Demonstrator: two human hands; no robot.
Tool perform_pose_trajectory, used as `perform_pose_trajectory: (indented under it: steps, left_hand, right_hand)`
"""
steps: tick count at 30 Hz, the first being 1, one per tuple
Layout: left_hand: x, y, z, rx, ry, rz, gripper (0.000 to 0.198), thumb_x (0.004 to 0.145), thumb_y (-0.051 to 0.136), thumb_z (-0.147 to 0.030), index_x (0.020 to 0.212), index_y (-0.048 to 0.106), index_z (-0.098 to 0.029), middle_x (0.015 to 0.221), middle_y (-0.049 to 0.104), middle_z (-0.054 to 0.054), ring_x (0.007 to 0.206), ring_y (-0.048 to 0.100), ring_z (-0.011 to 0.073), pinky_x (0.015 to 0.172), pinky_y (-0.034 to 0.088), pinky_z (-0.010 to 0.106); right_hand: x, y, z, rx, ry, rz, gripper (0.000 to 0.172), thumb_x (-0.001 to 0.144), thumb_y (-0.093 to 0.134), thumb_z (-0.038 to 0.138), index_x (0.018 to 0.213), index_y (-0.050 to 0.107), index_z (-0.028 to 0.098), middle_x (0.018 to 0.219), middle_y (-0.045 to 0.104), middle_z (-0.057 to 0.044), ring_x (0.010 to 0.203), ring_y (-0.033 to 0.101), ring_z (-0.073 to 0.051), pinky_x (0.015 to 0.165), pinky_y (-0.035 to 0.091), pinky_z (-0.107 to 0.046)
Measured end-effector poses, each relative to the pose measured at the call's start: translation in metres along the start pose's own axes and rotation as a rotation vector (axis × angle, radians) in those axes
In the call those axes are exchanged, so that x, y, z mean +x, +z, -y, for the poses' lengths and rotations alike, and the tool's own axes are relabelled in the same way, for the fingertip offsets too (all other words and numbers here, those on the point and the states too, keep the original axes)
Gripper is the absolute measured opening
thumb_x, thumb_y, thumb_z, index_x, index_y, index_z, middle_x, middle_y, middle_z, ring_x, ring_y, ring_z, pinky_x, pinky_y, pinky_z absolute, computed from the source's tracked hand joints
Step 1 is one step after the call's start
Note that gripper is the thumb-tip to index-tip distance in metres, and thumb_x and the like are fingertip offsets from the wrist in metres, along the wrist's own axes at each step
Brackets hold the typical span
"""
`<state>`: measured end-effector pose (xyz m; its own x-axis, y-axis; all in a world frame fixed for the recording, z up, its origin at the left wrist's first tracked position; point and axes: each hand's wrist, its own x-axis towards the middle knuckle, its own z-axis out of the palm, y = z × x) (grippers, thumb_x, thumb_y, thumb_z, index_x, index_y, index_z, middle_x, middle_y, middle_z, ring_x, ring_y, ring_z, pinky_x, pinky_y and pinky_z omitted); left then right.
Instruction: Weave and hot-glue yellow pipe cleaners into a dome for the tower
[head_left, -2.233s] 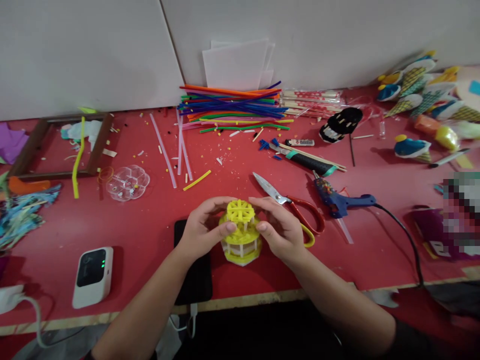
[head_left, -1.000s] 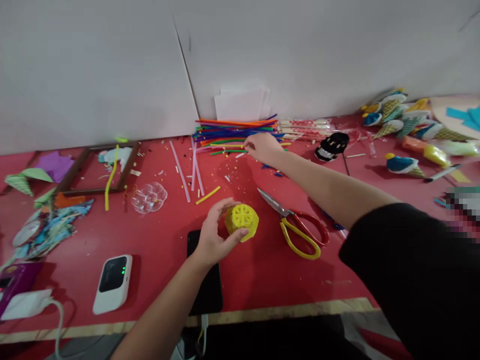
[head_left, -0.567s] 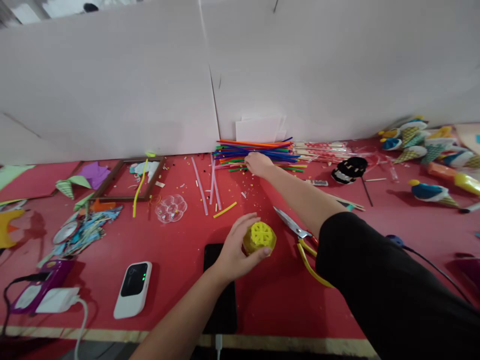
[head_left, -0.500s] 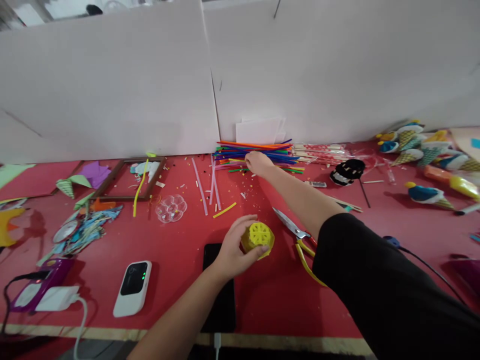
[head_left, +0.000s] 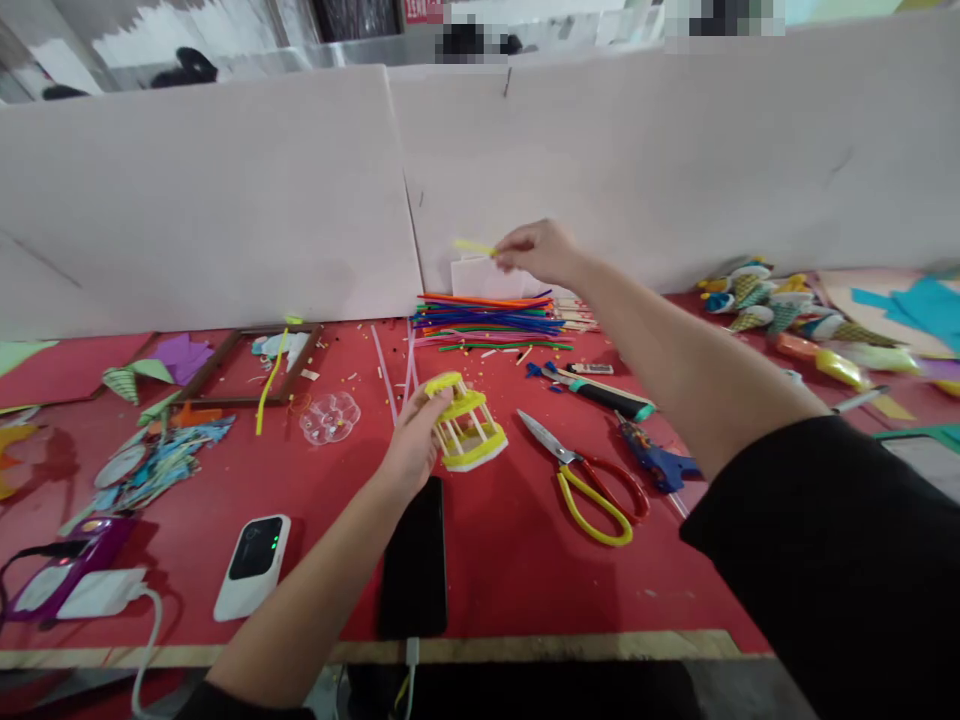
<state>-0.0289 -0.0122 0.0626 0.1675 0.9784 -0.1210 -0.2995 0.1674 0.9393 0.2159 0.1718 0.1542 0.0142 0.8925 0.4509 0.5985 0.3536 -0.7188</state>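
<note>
My left hand (head_left: 411,447) is closed around one side of a small tiered craft model (head_left: 472,432), with yellow fuzzy trim and thin pale posts. The model is tilted, held above the red table. Higher up, in front of the white partition, my right hand (head_left: 538,250) pinches one end of a short yellow pipe cleaner (head_left: 472,246), slightly blurred. Below that hand lies a pile of coloured pipe cleaners (head_left: 487,322). Scissors with red and yellow handles (head_left: 577,470) rest on the table to the right of the model.
A black phone (head_left: 414,570) lies under my left forearm. To the right are a blue glue gun (head_left: 660,460), a cutter knife (head_left: 611,396) and several cone-shaped crafts (head_left: 772,300). Leftward are a brown frame (head_left: 214,365), a clear flower-shaped tray (head_left: 330,418) and a white hotspot device (head_left: 253,567).
My right hand has risen from the pipe cleaner pile, with a yellow pipe cleaner in its fingers. My left hand has shifted left and tipped the model, so its side now shows.
</note>
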Motion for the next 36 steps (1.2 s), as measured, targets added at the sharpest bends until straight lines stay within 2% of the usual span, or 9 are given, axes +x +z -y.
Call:
perform_pose_trajectory:
  steps: [3,7,9,12,14,19,24,29,36]
  left_hand:
    - [0.007,0.009,-0.012,-0.012,-0.022,0.02,0.043,0.077,0.083,-0.043,0.111,0.069,-0.021,0.109,0.074,0.008,0.095,0.074,0.0243,0.071,0.064,0.035]
    - [0.021,0.025,-0.025,0.044,0.101,0.116,0.043,0.078,0.082,-0.04,0.116,0.068,-0.026,0.109,0.073,0.004,0.097,0.073,0.0221,0.077,0.063,0.036]
    - [0.029,0.032,-0.032,0.059,0.159,0.172,0.043,0.079,0.082,-0.041,0.117,0.068,-0.027,0.107,0.073,0.003,0.095,0.072,0.0215,0.08,0.063,0.038]
    - [0.033,0.039,-0.041,0.08,0.173,0.27,0.04,0.079,0.081,-0.038,0.116,0.069,-0.026,0.099,0.073,0.001,0.086,0.07,0.0185,0.077,0.061,0.035]
    - [0.032,0.04,-0.045,0.108,0.183,0.322,0.04,0.079,0.081,-0.035,0.117,0.07,-0.026,0.095,0.072,0.001,0.083,0.069,0.0164,0.076,0.06,0.032]
    - [0.019,0.04,-0.05,0.144,0.252,0.376,0.041,0.08,0.08,-0.031,0.12,0.07,-0.026,0.098,0.07,0.0,0.085,0.068,0.0145,0.075,0.058,0.026]
    - [0.008,0.037,-0.055,0.24,0.288,0.422,0.045,0.081,0.078,-0.023,0.124,0.062,-0.024,0.098,0.069,0.001,0.083,0.067,0.015,0.07,0.057,0.024]
    - [0.005,0.036,-0.055,0.222,0.337,0.458,0.045,0.079,0.077,-0.016,0.118,0.058,-0.025,0.101,0.068,0.001,0.083,0.067,0.0128,0.068,0.055,0.02]
    - [0.0,0.039,-0.051,0.226,0.441,0.378,0.038,0.083,0.075,-0.016,0.116,0.057,-0.024,0.096,0.067,0.0,0.08,0.066,0.0131,0.069,0.055,0.022]
  right_hand:
    - [-0.022,-0.03,0.013,0.016,0.004,0.001,0.014,0.084,0.071,0.002,0.077,0.076,0.013,0.062,0.067,0.002,0.056,0.055,-0.008,0.066,0.054,-0.029]
    - [-0.086,-0.062,0.052,0.108,-0.064,-0.035,0.019,0.091,0.067,0.008,0.104,0.076,0.018,0.057,0.063,0.008,0.051,0.053,-0.004,0.058,0.049,-0.021]
    - [-0.125,-0.068,0.073,0.146,-0.156,-0.037,0.011,0.093,0.068,0.013,0.097,0.076,0.02,0.066,0.069,0.006,0.054,0.059,-0.005,0.06,0.052,-0.021]
    - [-0.175,-0.066,0.091,0.167,-0.226,-0.107,0.02,0.094,0.065,0.014,0.107,0.074,0.026,0.084,0.077,0.004,0.071,0.071,-0.009,0.067,0.057,-0.023]
    - [-0.194,-0.062,0.094,0.075,-0.29,-0.155,0.018,0.095,0.063,0.015,0.099,0.076,0.027,0.08,0.076,0.005,0.068,0.07,-0.01,0.062,0.055,-0.024]
    - [-0.203,-0.054,0.09,-0.111,-0.373,-0.172,0.01,0.092,0.071,0.022,0.091,0.077,0.03,0.078,0.076,0.004,0.059,0.064,-0.012,0.057,0.053,-0.027]
    - [-0.204,-0.045,0.09,-0.107,-0.432,-0.075,0.024,0.097,0.064,0.019,0.109,0.076,0.036,0.092,0.081,0.003,0.066,0.072,-0.013,0.061,0.059,-0.027]
    - [-0.21,-0.034,0.095,-0.101,-0.501,-0.112,0.026,0.093,0.063,0.012,0.104,0.076,0.031,0.097,0.079,-0.003,0.081,0.075,-0.018,0.071,0.063,-0.031]
    - [-0.211,-0.03,0.096,-0.102,-0.49,-0.077,0.024,0.091,0.07,0.014,0.103,0.075,0.034,0.078,0.077,0.002,0.061,0.069,-0.014,0.061,0.061,-0.027]
